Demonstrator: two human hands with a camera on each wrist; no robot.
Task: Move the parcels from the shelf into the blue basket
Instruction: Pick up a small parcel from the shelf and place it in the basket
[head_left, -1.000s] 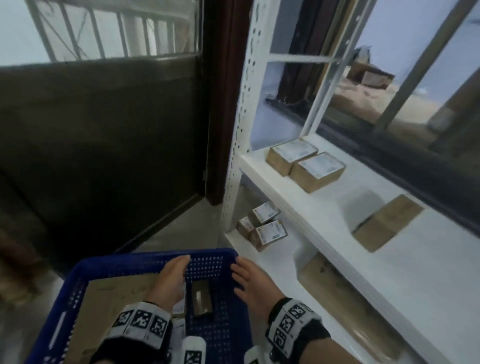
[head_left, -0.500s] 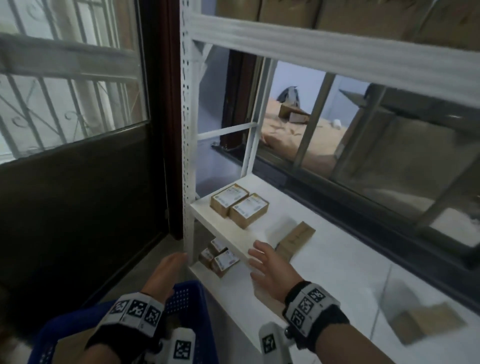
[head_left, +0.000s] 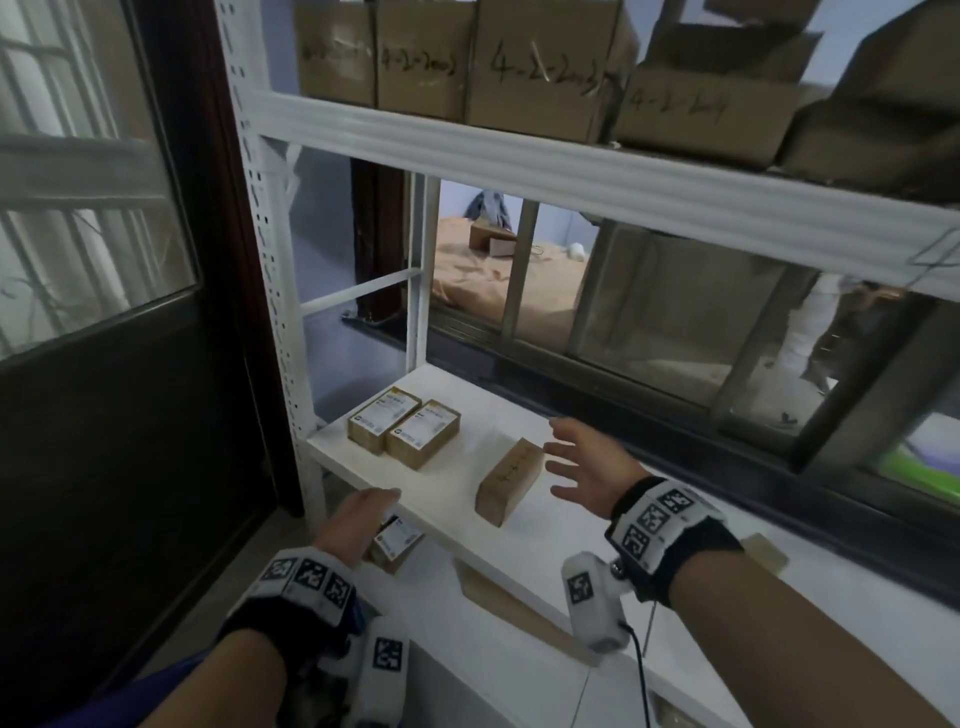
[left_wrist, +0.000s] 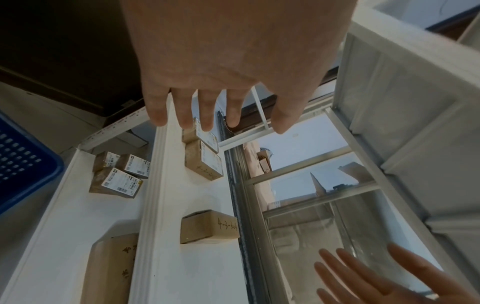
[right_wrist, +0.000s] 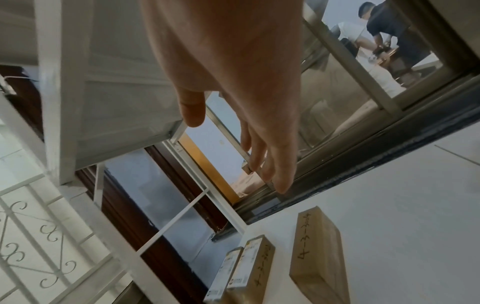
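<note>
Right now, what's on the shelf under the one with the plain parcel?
Below the middle shelf sit three small labelled parcels and a large flat carton. In the head view, the left hand covers most of them.

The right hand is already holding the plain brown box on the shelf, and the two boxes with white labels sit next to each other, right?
Not quite. The right hand is open beside the plain brown box, not holding it, as the head view shows. The two labelled boxes do sit side by side.
</note>
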